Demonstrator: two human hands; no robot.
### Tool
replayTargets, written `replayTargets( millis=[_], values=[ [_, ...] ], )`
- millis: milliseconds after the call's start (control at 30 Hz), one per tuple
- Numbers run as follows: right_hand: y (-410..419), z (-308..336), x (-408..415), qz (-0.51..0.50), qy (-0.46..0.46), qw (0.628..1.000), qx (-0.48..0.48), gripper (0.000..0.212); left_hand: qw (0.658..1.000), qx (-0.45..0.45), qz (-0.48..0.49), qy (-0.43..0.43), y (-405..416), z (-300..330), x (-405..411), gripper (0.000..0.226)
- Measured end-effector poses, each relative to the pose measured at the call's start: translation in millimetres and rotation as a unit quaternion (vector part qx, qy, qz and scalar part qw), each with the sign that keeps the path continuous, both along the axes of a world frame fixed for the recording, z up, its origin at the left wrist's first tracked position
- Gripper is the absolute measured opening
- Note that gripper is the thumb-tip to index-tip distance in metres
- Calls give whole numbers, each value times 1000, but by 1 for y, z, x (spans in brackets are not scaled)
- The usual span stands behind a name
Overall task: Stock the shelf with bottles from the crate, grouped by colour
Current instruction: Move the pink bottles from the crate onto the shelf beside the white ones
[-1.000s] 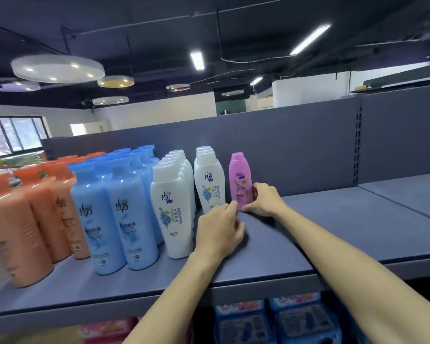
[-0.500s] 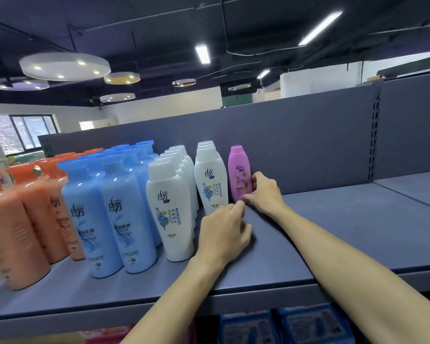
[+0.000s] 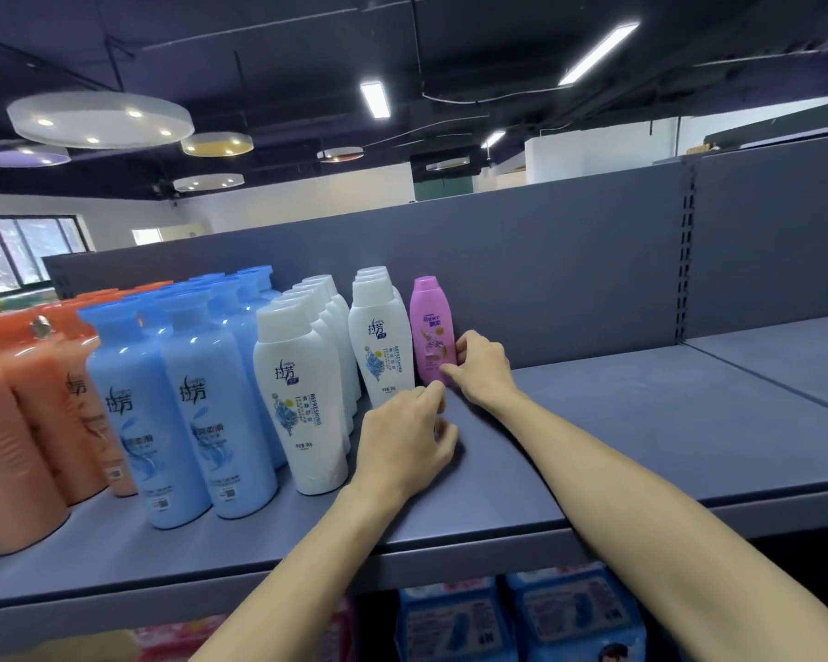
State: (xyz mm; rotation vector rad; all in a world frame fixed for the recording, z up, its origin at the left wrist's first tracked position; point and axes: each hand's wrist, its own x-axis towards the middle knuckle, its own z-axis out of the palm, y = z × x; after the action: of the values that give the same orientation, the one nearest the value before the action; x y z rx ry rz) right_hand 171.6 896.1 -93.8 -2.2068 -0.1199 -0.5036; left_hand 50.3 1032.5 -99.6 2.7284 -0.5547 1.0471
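A small pink bottle [image 3: 429, 322] stands upright at the back of the grey shelf [image 3: 641, 422], just right of two rows of white bottles [image 3: 378, 346]. My right hand [image 3: 484, 370] pinches the pink bottle low on its right side with thumb and fingers. My left hand [image 3: 402, 446] rests on the shelf in front of the pink bottle, fingers loosely curled and holding nothing. Left of the white bottles stand rows of blue bottles [image 3: 197, 413], then orange bottles [image 3: 25, 413]. The crate is out of view.
The shelf's grey back panel [image 3: 546, 279] rises right behind the pink bottle. Bare shelf surface stretches to the right, up to a seam with the neighbouring shelf section [image 3: 785, 365]. Blue packs [image 3: 570, 618] fill the shelf below.
The pink bottle has slid back toward the panel under my right hand. My left hand has come off the bottle's base and now sits a little in front of it.
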Motion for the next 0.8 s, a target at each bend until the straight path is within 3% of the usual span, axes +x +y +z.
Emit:
replayTargets(
  millis=[300, 600, 800],
  values=[
    [-11, 22, -43, 3, -70, 997, 19, 27, 1000, 11, 16, 4, 4, 1, 2, 17],
    [-46, 25, -122, 19, -71, 982, -172, 21, 999, 46, 12, 6, 0, 11, -14, 19],
    [-54, 41, -184, 31, -73, 976, -203, 24, 997, 29, -58, -35, 3, 11, -52, 12]
  ],
)
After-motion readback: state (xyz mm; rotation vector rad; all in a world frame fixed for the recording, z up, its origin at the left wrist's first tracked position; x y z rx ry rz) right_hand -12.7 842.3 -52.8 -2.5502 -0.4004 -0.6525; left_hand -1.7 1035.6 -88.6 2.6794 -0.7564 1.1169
